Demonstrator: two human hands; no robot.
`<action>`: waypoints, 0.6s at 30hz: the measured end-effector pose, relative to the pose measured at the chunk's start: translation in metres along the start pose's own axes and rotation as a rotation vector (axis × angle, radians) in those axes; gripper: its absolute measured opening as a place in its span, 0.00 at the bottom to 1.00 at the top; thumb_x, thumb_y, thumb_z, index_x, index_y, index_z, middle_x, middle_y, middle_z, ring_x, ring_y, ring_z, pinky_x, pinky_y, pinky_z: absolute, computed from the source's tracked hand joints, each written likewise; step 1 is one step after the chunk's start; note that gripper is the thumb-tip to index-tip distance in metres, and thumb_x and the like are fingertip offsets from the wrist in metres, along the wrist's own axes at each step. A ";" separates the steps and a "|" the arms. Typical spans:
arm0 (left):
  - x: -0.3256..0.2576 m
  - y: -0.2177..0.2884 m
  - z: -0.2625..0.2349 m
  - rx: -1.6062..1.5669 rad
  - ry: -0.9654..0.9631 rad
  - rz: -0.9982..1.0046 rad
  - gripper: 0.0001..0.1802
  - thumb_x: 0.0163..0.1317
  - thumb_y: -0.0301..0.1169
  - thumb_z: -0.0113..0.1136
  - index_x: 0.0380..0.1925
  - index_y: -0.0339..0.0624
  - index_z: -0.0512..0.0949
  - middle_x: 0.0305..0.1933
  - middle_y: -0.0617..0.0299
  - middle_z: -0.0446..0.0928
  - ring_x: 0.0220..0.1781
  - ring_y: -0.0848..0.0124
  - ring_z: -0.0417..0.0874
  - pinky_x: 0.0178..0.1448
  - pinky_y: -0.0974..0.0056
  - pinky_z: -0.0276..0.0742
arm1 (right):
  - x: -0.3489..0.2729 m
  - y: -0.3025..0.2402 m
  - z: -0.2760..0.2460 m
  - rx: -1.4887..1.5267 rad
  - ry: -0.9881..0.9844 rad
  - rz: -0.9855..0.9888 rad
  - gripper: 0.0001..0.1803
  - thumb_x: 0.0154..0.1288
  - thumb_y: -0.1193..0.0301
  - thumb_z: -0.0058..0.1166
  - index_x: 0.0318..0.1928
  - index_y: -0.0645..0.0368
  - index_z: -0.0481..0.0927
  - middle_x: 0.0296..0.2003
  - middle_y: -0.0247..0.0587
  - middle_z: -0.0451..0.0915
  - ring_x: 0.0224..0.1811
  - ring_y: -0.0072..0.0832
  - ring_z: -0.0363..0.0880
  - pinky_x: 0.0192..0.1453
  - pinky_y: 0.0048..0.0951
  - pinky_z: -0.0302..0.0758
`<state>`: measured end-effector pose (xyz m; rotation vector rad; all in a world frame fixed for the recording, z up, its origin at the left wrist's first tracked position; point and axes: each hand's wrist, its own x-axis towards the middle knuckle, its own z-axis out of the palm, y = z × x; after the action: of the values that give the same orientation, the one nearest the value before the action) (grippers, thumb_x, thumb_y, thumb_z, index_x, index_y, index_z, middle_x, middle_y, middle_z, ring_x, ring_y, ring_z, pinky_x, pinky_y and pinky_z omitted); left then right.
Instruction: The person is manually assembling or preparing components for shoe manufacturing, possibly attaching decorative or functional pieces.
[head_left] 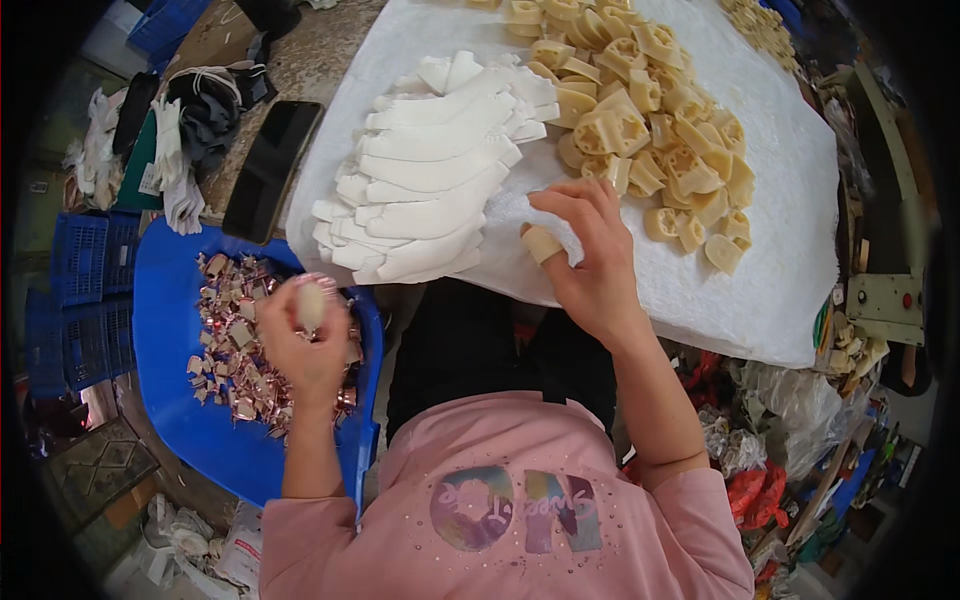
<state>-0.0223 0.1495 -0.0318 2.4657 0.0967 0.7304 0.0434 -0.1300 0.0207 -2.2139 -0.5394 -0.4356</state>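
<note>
My left hand is over a blue plastic bin, its fingers curled in and smeared by motion. A pinkish shine shows at its fingertips, but what it holds I cannot make out. In the bin lie many small pieces, cream with shiny pink metallic strips. Above the white-covered table hovers my right hand, thumb and fingers apart with nothing between them. A tan wrap covers its thumb. To its left are stacked curved white strips; beyond it is a heap of cream molded pieces.
A dark phone lies left of the white cover, near white gloves. Blue crates stand at far left. Clear plastic bags and red bags crowd the right side, below a green metal machine part.
</note>
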 end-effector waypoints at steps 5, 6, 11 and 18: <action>-0.012 -0.059 -0.041 0.378 0.094 -0.255 0.24 0.49 0.25 0.62 0.49 0.37 0.70 0.48 0.50 0.63 0.52 0.57 0.64 0.55 0.58 0.64 | 0.018 -0.002 0.016 -0.033 -0.033 -0.038 0.19 0.44 0.84 0.54 0.42 0.61 0.76 0.40 0.45 0.71 0.45 0.43 0.65 0.49 0.39 0.66; -0.012 -0.060 -0.044 0.420 0.137 -0.281 0.24 0.50 0.26 0.62 0.49 0.37 0.70 0.48 0.51 0.64 0.53 0.57 0.64 0.57 0.58 0.62 | 0.020 -0.002 0.018 -0.046 -0.028 -0.044 0.20 0.43 0.84 0.54 0.42 0.61 0.76 0.40 0.45 0.71 0.45 0.43 0.65 0.49 0.39 0.66; 0.014 -0.024 -0.022 0.217 0.198 -0.160 0.21 0.51 0.24 0.61 0.48 0.38 0.72 0.51 0.53 0.65 0.55 0.59 0.65 0.58 0.59 0.61 | 0.038 0.005 0.026 -0.107 0.020 -0.091 0.19 0.45 0.83 0.54 0.42 0.60 0.77 0.40 0.43 0.71 0.45 0.41 0.65 0.49 0.39 0.65; 0.071 0.068 0.023 -0.204 -0.070 0.380 0.19 0.42 0.18 0.59 0.39 0.39 0.77 0.43 0.54 0.72 0.49 0.57 0.73 0.54 0.58 0.67 | 0.080 0.003 0.022 -0.311 0.051 -0.130 0.17 0.44 0.81 0.54 0.39 0.56 0.80 0.38 0.37 0.73 0.46 0.37 0.66 0.48 0.38 0.60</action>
<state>0.0437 0.0967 0.0229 2.3318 -0.4615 0.7651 0.1159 -0.0960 0.0422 -2.4636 -0.6251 -0.6819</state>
